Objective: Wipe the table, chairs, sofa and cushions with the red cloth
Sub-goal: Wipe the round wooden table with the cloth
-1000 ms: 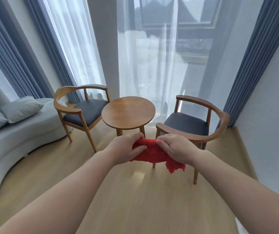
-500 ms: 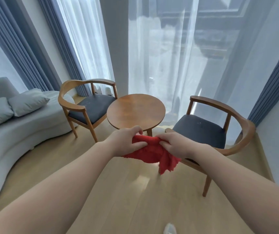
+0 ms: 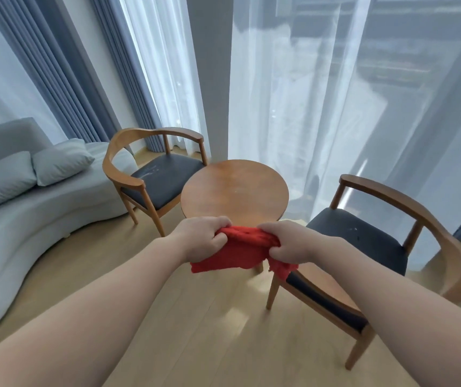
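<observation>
Beyond both my hands hangs sheer white curtaining (image 3: 321,113); I cannot count its panels. Far out to the left of my left hand (image 3: 204,237) runs one long, curved, pale grey sofa (image 3: 45,219).

There are two wooden armchairs with dark seat pads. The left armchair (image 3: 162,180) stands beyond and left of my left hand. The right armchair (image 3: 363,241) sits just right of my right hand (image 3: 288,243), with part of its seat hidden under that forearm. One round wooden table (image 3: 235,191) stands between them, straight ahead of both hands.

Two light grey cushions lean on the sofa back, well left of my left hand, the bigger cushion (image 3: 2,177) touching the smaller cushion (image 3: 62,160).

I hold one red cloth (image 3: 240,247) bunched in the air before the table's near edge. Each fist is curled tightly round one end, and a ragged bit hangs below my right hand.
</observation>
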The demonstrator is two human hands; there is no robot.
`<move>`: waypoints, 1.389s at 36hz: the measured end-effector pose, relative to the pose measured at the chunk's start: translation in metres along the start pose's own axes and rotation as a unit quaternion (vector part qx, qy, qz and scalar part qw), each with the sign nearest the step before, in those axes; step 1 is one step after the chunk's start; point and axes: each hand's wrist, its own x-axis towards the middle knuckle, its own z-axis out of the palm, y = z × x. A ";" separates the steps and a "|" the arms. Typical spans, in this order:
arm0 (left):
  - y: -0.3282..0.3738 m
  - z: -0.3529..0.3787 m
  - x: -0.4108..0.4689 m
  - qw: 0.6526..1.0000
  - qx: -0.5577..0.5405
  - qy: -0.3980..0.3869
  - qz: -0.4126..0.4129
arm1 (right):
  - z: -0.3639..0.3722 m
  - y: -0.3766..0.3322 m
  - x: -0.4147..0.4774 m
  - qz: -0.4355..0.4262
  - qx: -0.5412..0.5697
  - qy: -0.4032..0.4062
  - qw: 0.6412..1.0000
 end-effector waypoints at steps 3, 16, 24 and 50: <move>-0.007 -0.005 0.021 0.999 0.035 0.021 -0.011 | -0.011 0.012 0.019 0.011 -0.024 -0.004 1.000; -0.084 0.011 0.130 0.998 -0.023 -0.047 -0.029 | -0.022 0.057 0.133 0.121 -0.129 0.003 0.984; -0.162 0.016 0.209 0.989 -0.067 -0.130 -0.032 | -0.022 0.092 0.215 0.178 -0.086 0.015 0.980; -0.285 0.185 0.425 0.965 -0.179 -0.078 -0.173 | 0.029 0.318 0.468 0.335 0.017 0.068 0.939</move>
